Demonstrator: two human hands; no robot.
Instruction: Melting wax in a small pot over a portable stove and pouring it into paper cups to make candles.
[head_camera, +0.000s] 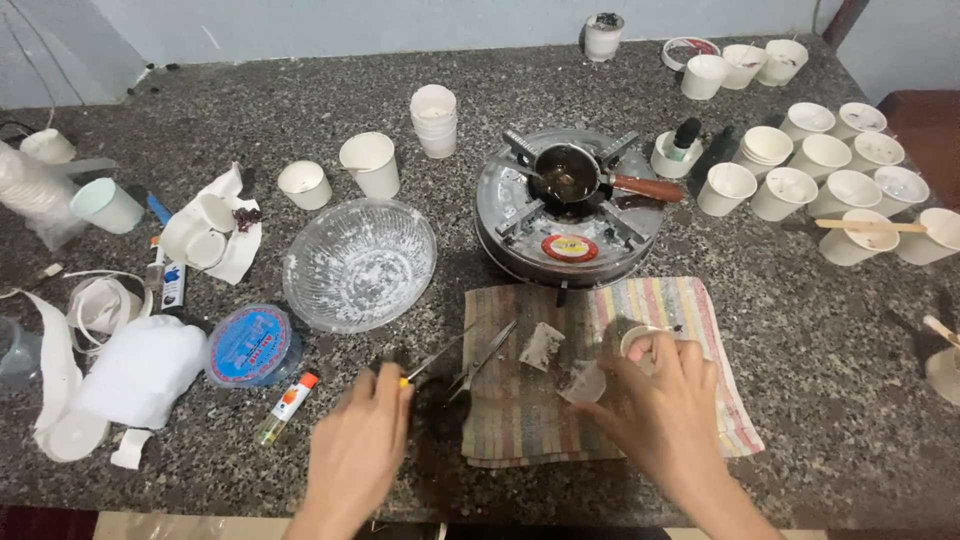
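My left hand (358, 440) rests on the counter at the left edge of a striped cloth (700, 330), its fingers closed around the dark handles of scissors (440, 362) whose blades point up and right. My right hand (665, 405) lies on the cloth, holding a small white paper cup (637, 340) at its fingertips. A crumpled whitish piece (541, 346) and a small translucent lump (585, 383) lie on the cloth between my hands. A second metal tool (487, 355) lies beside the scissors.
Behind the cloth a round metal stove (520, 215) carries a small pot with a wooden handle (575, 175). A glass bowl (358, 262) sits to the left, with a blue lid (250, 345) and glue stick (287, 408). Several white cups (820, 180) crowd the right.
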